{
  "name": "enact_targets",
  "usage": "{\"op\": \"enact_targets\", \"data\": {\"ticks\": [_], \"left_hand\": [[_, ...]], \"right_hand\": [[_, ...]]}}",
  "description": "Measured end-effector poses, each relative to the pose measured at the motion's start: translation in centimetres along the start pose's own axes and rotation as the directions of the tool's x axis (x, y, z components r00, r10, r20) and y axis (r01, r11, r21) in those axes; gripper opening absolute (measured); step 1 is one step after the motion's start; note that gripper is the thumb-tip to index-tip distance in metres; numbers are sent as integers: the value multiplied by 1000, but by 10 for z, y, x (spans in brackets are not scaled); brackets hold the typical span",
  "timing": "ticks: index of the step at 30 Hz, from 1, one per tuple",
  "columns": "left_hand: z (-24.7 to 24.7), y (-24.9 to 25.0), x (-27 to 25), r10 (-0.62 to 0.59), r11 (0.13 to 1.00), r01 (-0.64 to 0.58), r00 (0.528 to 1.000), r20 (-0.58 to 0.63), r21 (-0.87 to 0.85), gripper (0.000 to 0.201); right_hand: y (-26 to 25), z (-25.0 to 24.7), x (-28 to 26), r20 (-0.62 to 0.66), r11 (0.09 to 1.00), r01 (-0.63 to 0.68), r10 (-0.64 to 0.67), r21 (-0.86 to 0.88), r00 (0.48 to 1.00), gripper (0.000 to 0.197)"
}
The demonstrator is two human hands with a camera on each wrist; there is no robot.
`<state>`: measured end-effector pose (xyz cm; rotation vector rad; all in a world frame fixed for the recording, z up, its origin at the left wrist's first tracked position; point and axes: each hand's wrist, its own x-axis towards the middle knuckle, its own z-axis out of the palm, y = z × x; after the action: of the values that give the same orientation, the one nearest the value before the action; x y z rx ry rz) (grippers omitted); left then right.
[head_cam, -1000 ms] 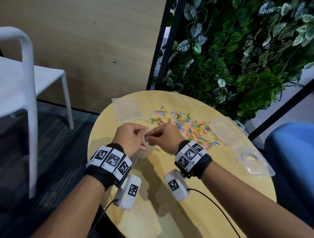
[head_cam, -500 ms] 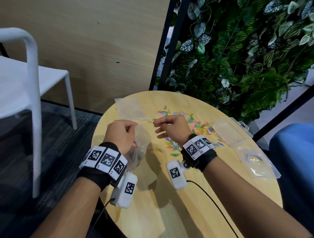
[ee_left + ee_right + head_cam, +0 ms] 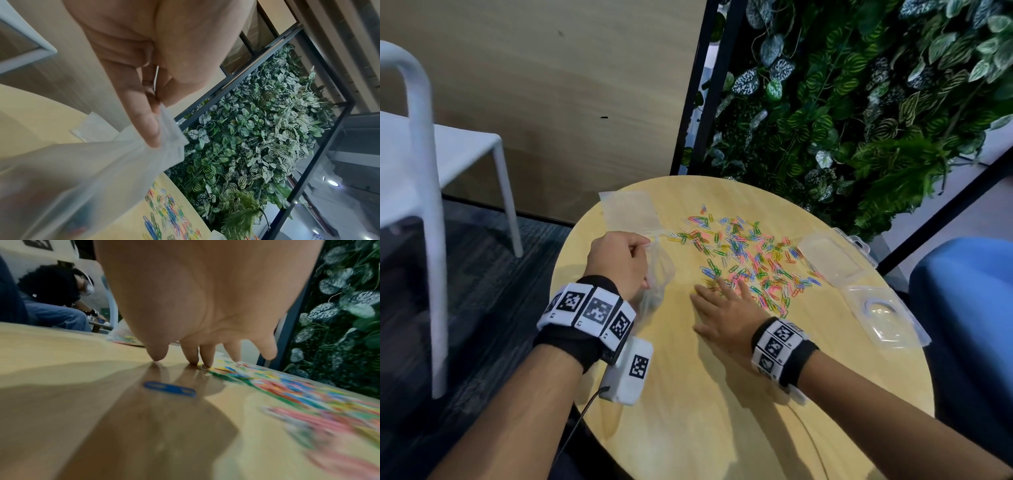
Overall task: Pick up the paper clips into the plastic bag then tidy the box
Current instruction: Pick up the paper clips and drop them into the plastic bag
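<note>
My right hand lies flat and open on the counter, fingers spread, holding nothing. My fingertips touch the near edge of the paper clips. I think the best way is to sweep a small bunch toward me with flat fingers, then pinch it up — the clips are thin, slick wire and the wood is smooth, so they will slide away if I poke them one by one. One blue clip sits alone under my palm. Off to the side, my left hand pinches the top of the plastic bag — soft, clear and floppy, so I must keep its mouth wide. Past my right hand lies the box, clear hard plastic, lying open.
</note>
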<state>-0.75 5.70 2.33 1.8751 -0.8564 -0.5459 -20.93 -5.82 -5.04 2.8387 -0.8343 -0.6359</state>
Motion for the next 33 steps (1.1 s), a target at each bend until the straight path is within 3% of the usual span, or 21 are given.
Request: {"op": "enact_targets", "data": {"ticks": [2, 5, 8, 12, 15, 18, 20, 21, 23, 25, 27, 29, 33], "left_hand": [[2, 1, -2, 6, 1000, -6, 1000, 14, 14, 26], [6, 4, -4, 18, 999, -19, 999, 38, 29, 27], [9, 4, -6, 26, 999, -28, 998, 50, 42, 27], [11, 5, -9, 36, 997, -40, 997, 64, 69, 28], [16, 8, -11, 49, 996, -55, 995, 87, 68, 29], [25, 10, -13, 55, 996, -63, 990, 131, 62, 28], [34, 12, -14, 71, 994, -84, 981, 181, 66, 26], [38, 12, -14, 80, 992, -97, 976, 202, 76, 25], [46, 13, -15, 88, 990, -112, 969, 233, 91, 24], [52, 13, -15, 89, 989, -115, 964, 249, 90, 23], [57, 15, -16, 89, 990, -116, 960, 267, 86, 24], [60, 17, -18, 90, 990, -117, 954, 287, 76, 25], [63, 23, -23, 87, 993, -106, 947, 309, 45, 24]], "right_hand": [[15, 5, -18, 97, 998, -65, 65, 6, 993, 80], [32, 12, -35, 152, 997, -79, 75, 20, 985, 57], [39, 21, -42, 47, 952, -217, 212, 217, 976, 45], [40, 26, -41, -143, 943, -227, 266, 243, 953, 25], [44, 15, -48, -120, 861, -329, 401, 387, 908, 24], [58, 9, -53, -22, 661, -414, 546, 625, 838, 13], [71, 13, -56, 87, 430, -443, 633, 787, 770, 6], [77, 17, -56, 177, 256, -436, 654, 863, 735, 12], [83, 18, -59, 364, -192, -314, 606, 930, 707, 34], [83, 9, -60, 420, -502, -137, 510, 854, 751, 34], [81, -8, -61, 398, -641, -46, 417, 766, 817, 25], [75, -29, -59, 345, -697, -2, 352, 717, 870, 15], [40, -61, -55, 210, -642, 8, 263, 766, 942, 19]]}}
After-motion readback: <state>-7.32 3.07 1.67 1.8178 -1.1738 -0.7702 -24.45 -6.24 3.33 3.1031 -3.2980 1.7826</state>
